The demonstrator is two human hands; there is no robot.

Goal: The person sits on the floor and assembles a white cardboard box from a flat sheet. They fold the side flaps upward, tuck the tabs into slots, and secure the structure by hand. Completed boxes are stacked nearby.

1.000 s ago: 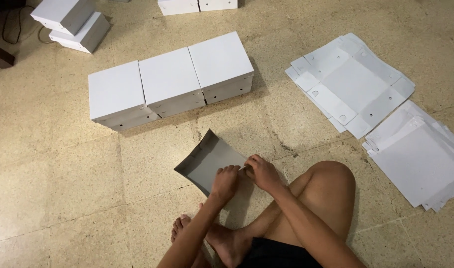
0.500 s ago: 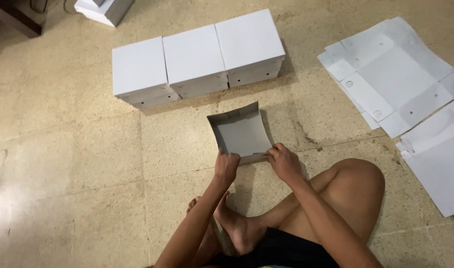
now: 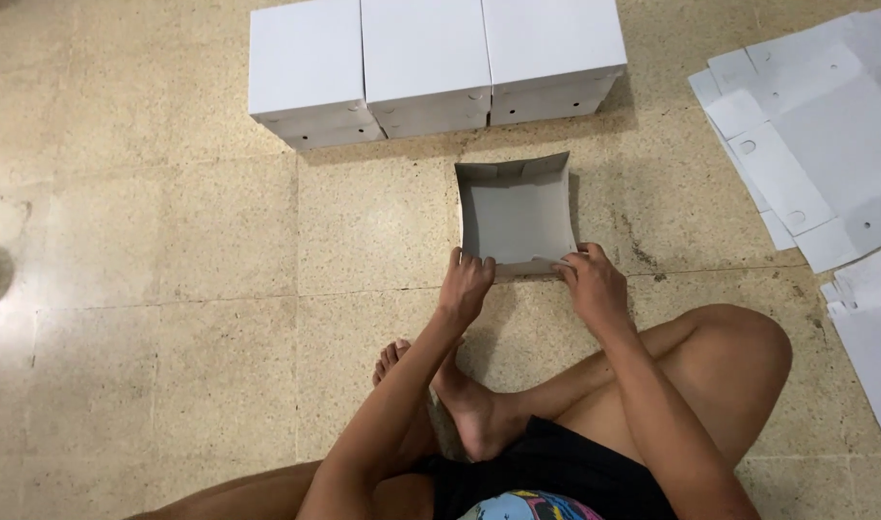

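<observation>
The half-folded grey cardboard tray [image 3: 516, 212] has swung round square since a second ago and now sits flat on the speckled stone floor [image 3: 171, 289], open side up. Left hand [image 3: 466, 284] and right hand [image 3: 592, 281] both pinch its near wall. Three finished white boxes [image 3: 431, 63] line up beyond; flat white blanks [image 3: 816, 144] lie right.

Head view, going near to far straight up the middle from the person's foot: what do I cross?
Bare foot → left hand and right hand side by side → open grey tray box → row of three closed white boxes.
</observation>
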